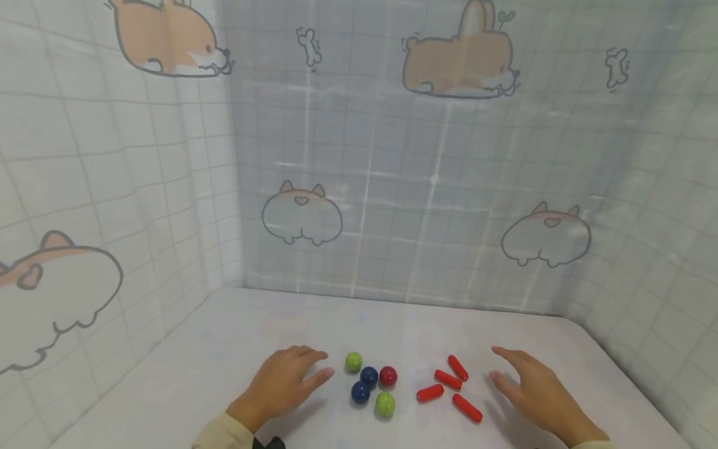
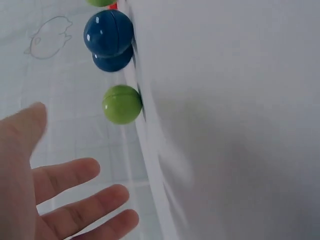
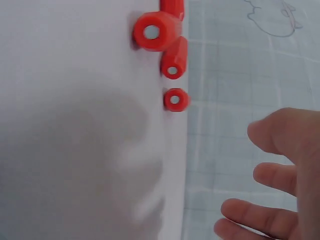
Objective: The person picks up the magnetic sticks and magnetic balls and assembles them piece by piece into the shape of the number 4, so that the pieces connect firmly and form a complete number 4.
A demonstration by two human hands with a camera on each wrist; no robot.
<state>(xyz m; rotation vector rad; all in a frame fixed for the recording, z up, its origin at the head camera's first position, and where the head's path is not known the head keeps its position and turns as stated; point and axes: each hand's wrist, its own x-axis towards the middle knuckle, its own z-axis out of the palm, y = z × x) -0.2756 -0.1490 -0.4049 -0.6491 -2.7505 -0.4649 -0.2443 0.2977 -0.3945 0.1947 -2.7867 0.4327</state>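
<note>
My left hand [image 1: 286,381] hovers over the table left of a group of small glossy balls, thumb and fingers apart, holding nothing. The group has a far green ball [image 1: 353,362], a near green ball [image 1: 385,405], two dark blue balls [image 1: 361,392] and a red ball [image 1: 388,376]. Seams show on the blue ball [image 2: 109,33] and the green ball [image 2: 122,104] in the left wrist view. Several short red rods [image 1: 448,380] lie right of the balls. Pale round ends show on a rod [image 3: 175,100] in the right wrist view. My right hand [image 1: 533,390], empty and spread, hovers right of them.
A white table [image 1: 235,337] carries everything. Behind it and along both sides hangs a pale gridded curtain [image 1: 387,249] with cartoon dog and bone prints. Light sleeves [image 1: 224,432] cover the wrists, and a dark strap piece [image 1: 273,443] shows by the left one.
</note>
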